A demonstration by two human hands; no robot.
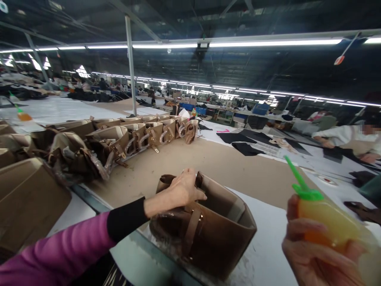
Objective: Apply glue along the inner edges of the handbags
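A brown handbag (220, 226) stands with its top open at the near edge of the table. My left hand (186, 186) reaches over its rim and is closed on its upper part; the fingertips are partly hidden inside. A strap with gold-coloured fittings (192, 232) hangs down the bag's side. At the right, my right hand (315, 254) is wrapped round a squeeze bottle (330, 222) of yellow-orange liquid. Its green nozzle (297, 176) points up and to the left, apart from the bag.
Several similar brown bags (119, 139) stand in rows at the left, handles wrapped in clear plastic. Another bottle (24, 115) with a green top is far left. Black pieces (244, 139) lie on the table beyond. A co-worker (354, 135) sits at the right.
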